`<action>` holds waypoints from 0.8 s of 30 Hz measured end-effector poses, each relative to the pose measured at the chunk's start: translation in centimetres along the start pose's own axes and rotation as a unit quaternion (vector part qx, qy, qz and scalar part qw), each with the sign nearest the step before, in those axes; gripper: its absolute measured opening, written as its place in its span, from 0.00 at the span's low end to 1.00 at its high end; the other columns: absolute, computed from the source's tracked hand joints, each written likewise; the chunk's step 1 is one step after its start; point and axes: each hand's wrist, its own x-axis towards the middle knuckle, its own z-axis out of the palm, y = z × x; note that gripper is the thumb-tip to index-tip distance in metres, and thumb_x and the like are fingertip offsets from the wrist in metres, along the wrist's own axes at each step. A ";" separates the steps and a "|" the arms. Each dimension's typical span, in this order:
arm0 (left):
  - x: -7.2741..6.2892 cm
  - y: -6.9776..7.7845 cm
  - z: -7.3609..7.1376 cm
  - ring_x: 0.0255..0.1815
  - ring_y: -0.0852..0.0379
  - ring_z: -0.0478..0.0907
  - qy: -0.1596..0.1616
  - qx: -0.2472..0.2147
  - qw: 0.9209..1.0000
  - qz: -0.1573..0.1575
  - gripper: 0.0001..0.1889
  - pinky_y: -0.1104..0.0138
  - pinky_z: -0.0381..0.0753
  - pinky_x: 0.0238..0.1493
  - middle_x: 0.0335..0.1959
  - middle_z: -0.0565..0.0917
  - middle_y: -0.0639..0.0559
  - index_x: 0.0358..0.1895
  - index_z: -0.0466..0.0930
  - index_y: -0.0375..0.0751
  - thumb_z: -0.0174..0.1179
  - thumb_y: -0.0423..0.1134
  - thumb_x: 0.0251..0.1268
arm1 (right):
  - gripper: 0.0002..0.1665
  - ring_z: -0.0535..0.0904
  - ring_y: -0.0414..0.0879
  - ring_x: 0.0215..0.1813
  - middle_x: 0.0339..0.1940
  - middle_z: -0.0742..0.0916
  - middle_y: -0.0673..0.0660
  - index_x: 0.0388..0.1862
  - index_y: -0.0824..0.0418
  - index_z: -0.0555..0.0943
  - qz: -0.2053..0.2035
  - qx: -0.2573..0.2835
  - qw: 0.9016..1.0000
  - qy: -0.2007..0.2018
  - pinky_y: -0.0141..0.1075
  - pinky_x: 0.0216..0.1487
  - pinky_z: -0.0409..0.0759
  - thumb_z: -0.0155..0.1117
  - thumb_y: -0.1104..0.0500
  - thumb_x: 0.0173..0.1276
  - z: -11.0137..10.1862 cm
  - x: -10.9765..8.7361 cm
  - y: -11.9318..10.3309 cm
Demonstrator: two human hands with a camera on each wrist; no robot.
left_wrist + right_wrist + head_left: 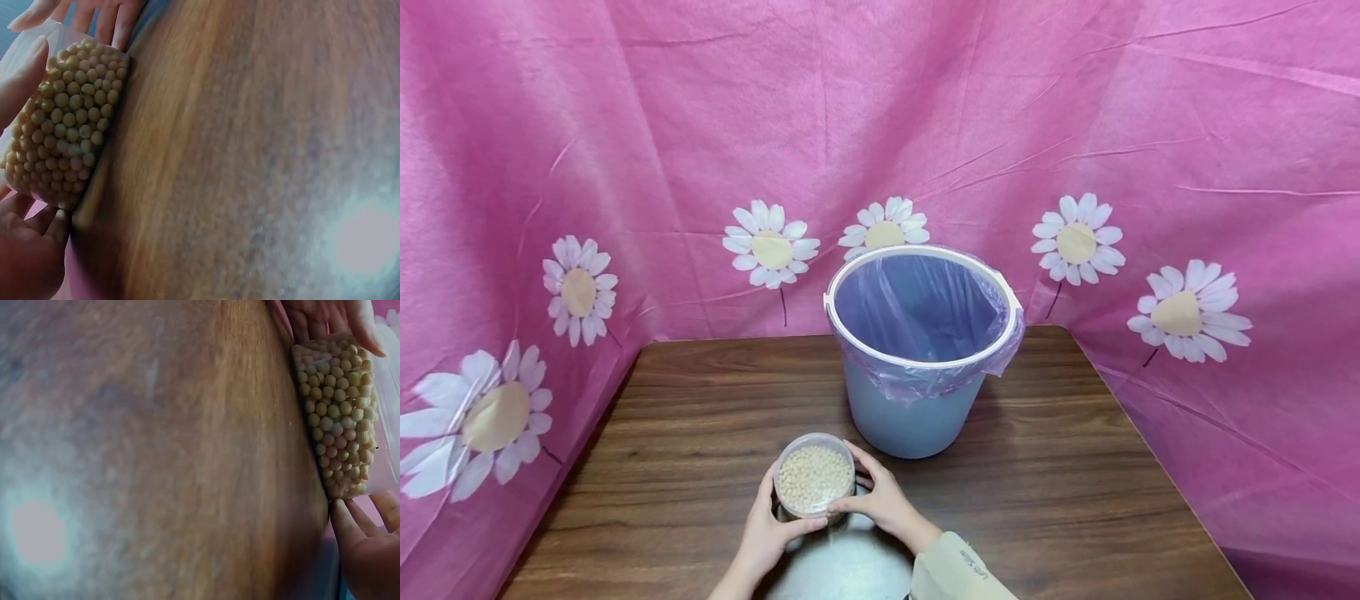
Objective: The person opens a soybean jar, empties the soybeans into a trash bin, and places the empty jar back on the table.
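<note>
A clear round plastic jar of pale yellow soybeans (814, 477) stands upright near the front of the table, its base right at the wood in both wrist views. From the left, my left hand (767, 529) grips it, thumb along the near side. My right hand (883, 500) holds the opposite side, with its thumb at the front and fingers round the back. Beans (72, 119) fill the lower part of the jar, and clear wall shows above them. In the right wrist view, the fingertips (340, 515) of my right hand touch the jar low down.
Behind the jar and to its right stands a blue-grey bucket (910, 421) with a white rim and a thin purple bag folded over it. The brown wood table (700, 400) has a bright glare near its front edge. A pink daisy-printed cloth (685, 125) surrounds the table.
</note>
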 end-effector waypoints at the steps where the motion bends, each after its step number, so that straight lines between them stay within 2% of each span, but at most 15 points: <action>1: 0.0 0.0 0.1 0.76 0.43 0.58 0.003 0.001 1.000 -0.001 0.59 0.60 0.54 0.74 0.75 0.64 0.38 0.76 0.55 0.41 0.82 0.35 0.36 | 0.55 0.72 0.62 0.68 0.65 0.78 0.67 0.76 0.62 0.63 0.001 0.000 1.000 0.002 0.46 0.67 0.74 0.81 0.60 0.51 -0.1 0.0 -0.1; 4: -0.1 0.1 0.3 0.74 0.44 0.61 0.009 0.002 1.000 0.003 0.59 0.77 0.57 0.67 0.74 0.66 0.39 0.75 0.56 0.41 0.83 0.35 0.35 | 0.55 0.73 0.60 0.66 0.64 0.79 0.66 0.76 0.61 0.64 0.006 0.002 1.000 0.006 0.42 0.66 0.74 0.82 0.60 0.51 -0.3 -0.2 -0.3; 6: -0.2 0.3 0.5 0.73 0.44 0.63 0.013 0.001 1.000 0.006 0.58 0.84 0.57 0.62 0.73 0.68 0.39 0.75 0.57 0.40 0.83 0.35 0.35 | 0.55 0.73 0.60 0.66 0.64 0.79 0.66 0.76 0.60 0.64 0.007 0.008 1.000 0.007 0.39 0.66 0.74 0.82 0.59 0.51 -0.5 -0.3 -0.5; 8: -0.3 0.7 0.6 0.72 0.45 0.65 0.019 0.004 1.000 0.009 0.58 0.83 0.58 0.61 0.72 0.69 0.39 0.75 0.57 0.40 0.83 0.36 0.34 | 0.55 0.73 0.59 0.66 0.64 0.78 0.66 0.76 0.60 0.64 0.007 0.015 1.000 0.008 0.37 0.65 0.74 0.82 0.58 0.51 -0.8 -0.4 -0.7; 14: -0.9 2.0 1.2 0.65 0.45 0.69 0.037 0.040 0.998 0.026 0.58 0.69 0.68 0.62 0.69 0.68 0.38 0.74 0.58 0.41 0.84 0.40 0.34 | 0.55 0.72 0.56 0.65 0.65 0.75 0.69 0.76 0.62 0.63 -0.011 0.051 0.999 0.006 0.33 0.66 0.73 0.81 0.59 0.51 -1.6 -1.0 -1.6; 18: -1.2 2.9 1.7 0.61 0.50 0.72 0.036 0.018 0.999 0.035 0.56 0.72 0.71 0.58 0.65 0.68 0.39 0.70 0.58 0.38 0.84 0.37 0.34 | 0.55 0.74 0.49 0.60 0.63 0.73 0.73 0.75 0.68 0.61 -0.038 0.083 0.996 -0.001 0.33 0.61 0.77 0.80 0.59 0.53 -2.0 -1.4 -2.4; 21: -1.5 3.5 1.9 0.59 0.60 0.71 0.038 0.007 0.999 0.038 0.56 0.78 0.68 0.58 0.63 0.69 0.40 0.68 0.55 0.37 0.84 0.35 0.32 | 0.54 0.74 0.44 0.59 0.63 0.72 0.74 0.74 0.69 0.62 -0.070 0.089 0.994 -0.010 0.32 0.58 0.79 0.80 0.59 0.53 -2.3 -1.6 -3.1; 24: -2.0 4.0 2.2 0.59 0.69 0.69 0.050 0.003 0.997 0.053 0.58 0.81 0.62 0.59 0.63 0.70 0.37 0.67 0.52 0.36 0.84 0.34 0.29 | 0.53 0.72 0.41 0.60 0.62 0.72 0.74 0.75 0.67 0.63 -0.113 0.075 0.991 -0.019 0.31 0.58 0.78 0.80 0.59 0.53 -2.6 -1.8 -3.9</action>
